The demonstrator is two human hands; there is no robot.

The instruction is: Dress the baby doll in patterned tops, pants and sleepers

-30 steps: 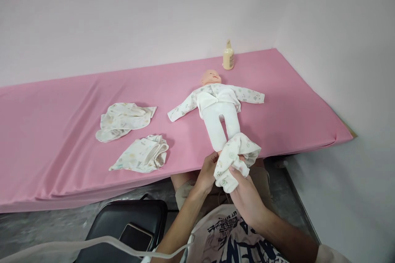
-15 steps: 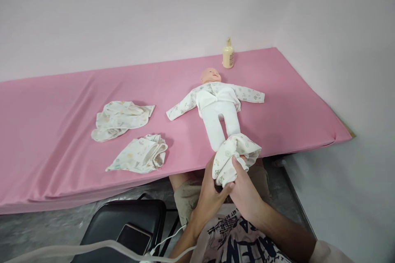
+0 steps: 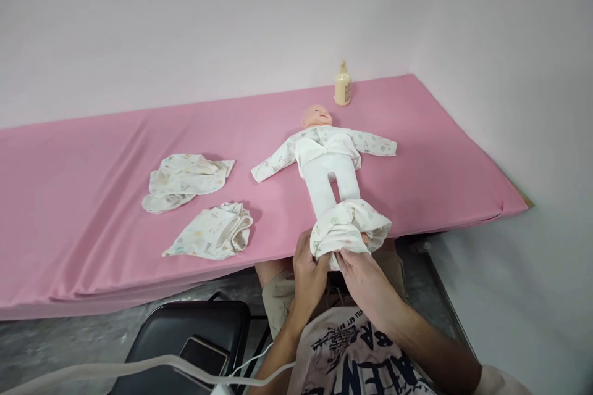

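your hands meet at the near edge of the table, toward its right end. your left hand pinches the bunched cloth from one side, and your right hand grips it from the other, thumb on top; this two-sided hold probably helps gather the fabric evenly. the cloth covers the lower legs of the doll, which lies on its back, head toward the far edge and feet toward you, likely so you can reach the legs easily. the bottle stands by the far edge, and two rumpled garments lie to the doll's left, seemingly out of your way.

the doll's feet and most of your fingertips are hidden. a skin-toned patch at the cloth's right side may be a finger or a foot; you cannot tell. the table's left end is cut off.
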